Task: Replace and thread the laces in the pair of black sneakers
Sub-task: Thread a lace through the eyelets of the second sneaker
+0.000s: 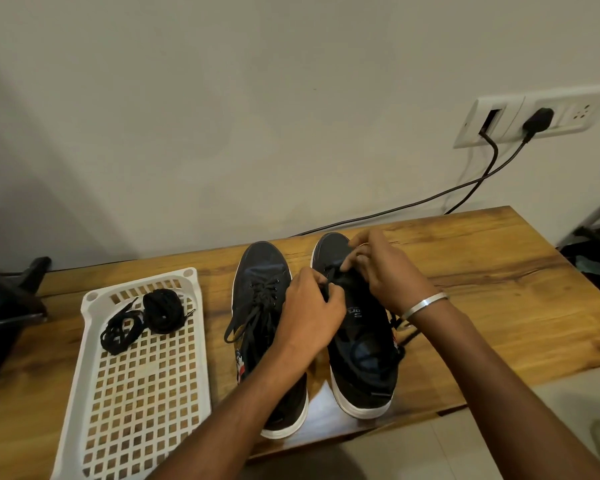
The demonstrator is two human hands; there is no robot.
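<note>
Two black sneakers stand side by side on the wooden counter [499, 271], toes toward the wall, heels near the front edge. Both have dark fabric uppers and thick white soles. The left sneaker [262, 289] is laced, its black lace crossing through the eyelets, with a loose end trailing over its left side. The right sneaker [361, 358] lies open at the throat, the dark insole visible, with small white lettering on the tongue that is too small to read.

Both hands work over the right sneaker's eyelets. The left hand [309, 306] has its grip pinched together on a black lace [329, 277] at the shoe's left side. The right hand [385, 268], with a silver bangle [426, 303] at the wrist, curls its fingers over the upper eyelets; its grip seems pinched on the same lace, though the exact contact is hidden.

To the left of the shoes lies a white lattice tray [136, 375] holding a coiled bundle of black laces [161, 311] and a looser tangle of lace [120, 329] beside it, both at its far end.
</note>
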